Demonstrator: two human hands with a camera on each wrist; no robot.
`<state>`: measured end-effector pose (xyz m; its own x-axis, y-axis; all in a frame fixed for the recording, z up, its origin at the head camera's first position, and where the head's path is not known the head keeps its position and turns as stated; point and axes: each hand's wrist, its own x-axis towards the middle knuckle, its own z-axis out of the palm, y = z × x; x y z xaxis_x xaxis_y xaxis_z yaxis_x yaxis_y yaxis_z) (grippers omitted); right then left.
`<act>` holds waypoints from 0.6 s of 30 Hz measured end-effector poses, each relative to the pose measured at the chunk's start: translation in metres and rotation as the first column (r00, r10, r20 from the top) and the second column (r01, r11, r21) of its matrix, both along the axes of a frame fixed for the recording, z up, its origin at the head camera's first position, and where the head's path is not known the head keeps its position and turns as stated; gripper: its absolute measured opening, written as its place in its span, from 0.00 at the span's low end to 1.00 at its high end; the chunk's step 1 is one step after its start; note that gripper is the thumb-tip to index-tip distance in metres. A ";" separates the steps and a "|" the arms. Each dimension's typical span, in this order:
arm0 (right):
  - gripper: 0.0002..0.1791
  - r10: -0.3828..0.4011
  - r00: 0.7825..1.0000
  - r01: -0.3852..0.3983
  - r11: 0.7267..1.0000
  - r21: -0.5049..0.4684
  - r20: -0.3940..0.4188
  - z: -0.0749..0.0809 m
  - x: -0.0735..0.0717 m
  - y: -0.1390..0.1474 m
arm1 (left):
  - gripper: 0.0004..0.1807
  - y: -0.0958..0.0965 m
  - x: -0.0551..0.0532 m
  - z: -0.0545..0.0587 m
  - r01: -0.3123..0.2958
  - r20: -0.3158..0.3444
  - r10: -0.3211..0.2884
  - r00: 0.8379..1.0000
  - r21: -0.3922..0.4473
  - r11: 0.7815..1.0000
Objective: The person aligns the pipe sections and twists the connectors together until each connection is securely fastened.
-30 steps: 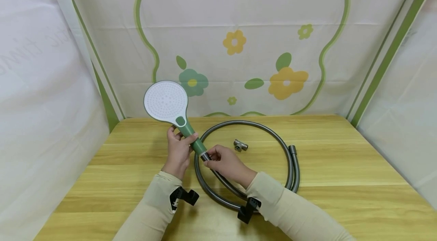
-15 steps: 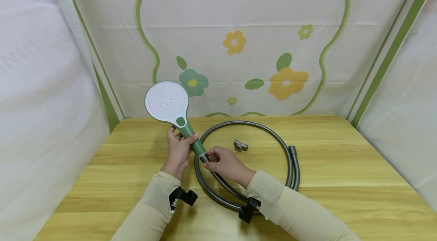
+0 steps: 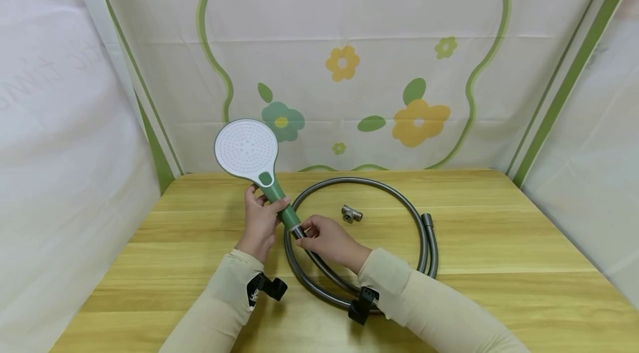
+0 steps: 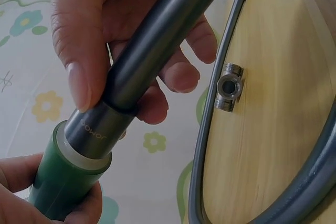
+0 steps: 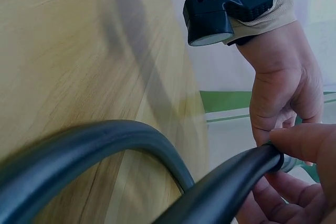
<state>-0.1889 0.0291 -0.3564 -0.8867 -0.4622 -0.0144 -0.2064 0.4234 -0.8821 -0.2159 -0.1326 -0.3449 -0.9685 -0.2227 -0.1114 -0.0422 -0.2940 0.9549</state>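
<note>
My left hand [image 3: 259, 225] grips the green handle of a shower head [image 3: 247, 149], which is tilted with its white spray face toward me. At the handle's lower end, my right hand [image 3: 331, 239] pinches the metal end nut [image 4: 100, 129] of a dark grey shower hose [image 3: 324, 267]. In the left wrist view the nut meets the pale ring at the handle's mouth; how deep it sits cannot be seen. Thumb and fingertips of the right hand lie on the nut, as the right wrist view also shows from behind the hose.
The hose lies in a loop on the wooden table [image 3: 499, 242], its other end [image 3: 427, 220] at the right. Inside the loop rests a small metal tee fitting [image 3: 351, 213]. A printed cloth backdrop [image 3: 299, 20] stands behind the table, with cloth at both sides.
The shower head has shifted very slightly to the right. Both hands keep their holds, and the tee fitting and hose loop stay in place.
</note>
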 end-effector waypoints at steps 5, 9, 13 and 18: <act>0.15 -0.005 1.000 0.005 1.000 0.015 0.005 0.001 0.000 -0.002 | 0.48 -0.002 -0.001 0.000 0.006 0.018 -0.006 1.000 -0.023 1.000; 0.15 -0.009 1.000 0.008 1.000 0.024 0.013 -0.001 -0.002 -0.004 | 0.48 -0.003 -0.004 -0.001 0.013 0.027 -0.012 1.000 -0.042 0.999; 0.15 -0.013 1.000 0.012 0.999 0.031 0.009 -0.003 -0.004 -0.005 | 0.48 -0.004 -0.006 -0.003 0.022 0.037 -0.020 0.999 -0.056 0.998; 0.16 -0.014 1.000 0.013 0.999 0.034 0.015 -0.005 -0.006 -0.005 | 0.48 -0.005 -0.008 -0.005 0.032 0.049 -0.029 0.998 -0.068 0.997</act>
<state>-0.1948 0.0236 -0.3610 -0.8924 -0.4492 -0.0432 -0.1875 0.4561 -0.8700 -0.2236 -0.1375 -0.3501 -0.9688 -0.2020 -0.1435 -0.0965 -0.2257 0.9694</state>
